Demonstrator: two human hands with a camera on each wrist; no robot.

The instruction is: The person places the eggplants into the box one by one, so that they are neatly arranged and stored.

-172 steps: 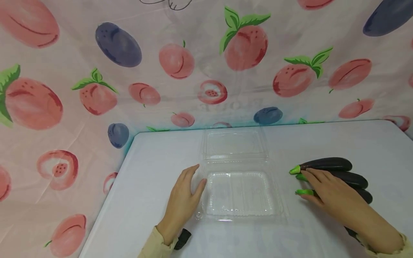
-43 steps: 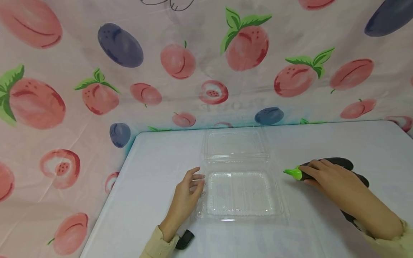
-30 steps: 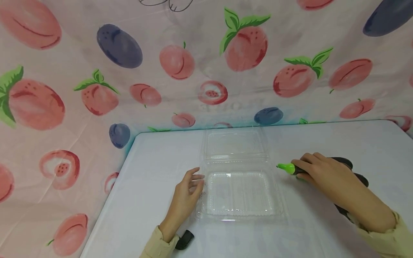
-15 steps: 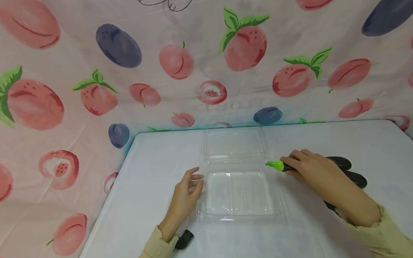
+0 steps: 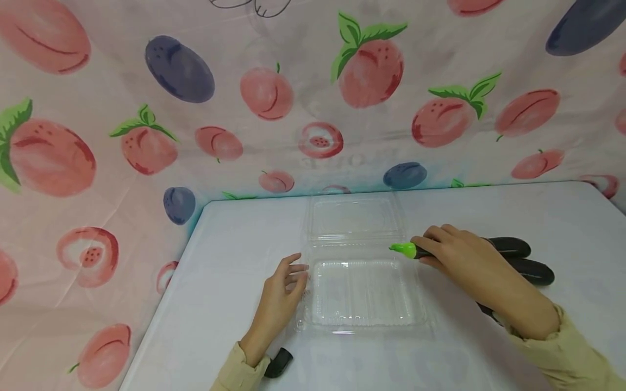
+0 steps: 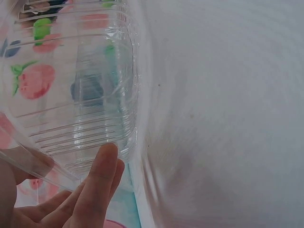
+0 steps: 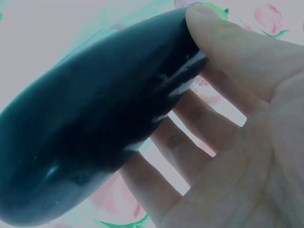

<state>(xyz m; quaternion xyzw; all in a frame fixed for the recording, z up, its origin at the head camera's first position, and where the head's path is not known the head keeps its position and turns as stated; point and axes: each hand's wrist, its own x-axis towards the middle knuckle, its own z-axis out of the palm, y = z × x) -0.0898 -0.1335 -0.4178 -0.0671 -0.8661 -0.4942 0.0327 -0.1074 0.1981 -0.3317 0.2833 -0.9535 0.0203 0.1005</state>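
My right hand (image 5: 471,263) holds an eggplant (image 7: 104,99) with a bright green stem end; thumb and fingers lie on opposite sides of its dark, glossy body. In the head view the stem end points left, over the right back part of a clear plastic clamshell container (image 5: 362,296). The hand hides most of this eggplant there. The container's lid (image 5: 357,217) lies folded back behind the base. My left hand (image 5: 276,301) rests at the container's left edge with fairly straight fingers. In the left wrist view its fingers (image 6: 102,166) lie against the ribbed wall.
Two more eggplants, a far one (image 5: 513,247) and a nearer one (image 5: 538,271), lie on the white table (image 5: 220,260) to the right, partly behind the right hand. A fruit-printed cloth (image 5: 220,65) hangs at the back and left. A black device (image 5: 279,363) sits at the left wrist.
My right hand has taken hold of the nearest eggplant and carried it left, toward the container. The other two eggplants stay where they were. My left hand has barely moved.
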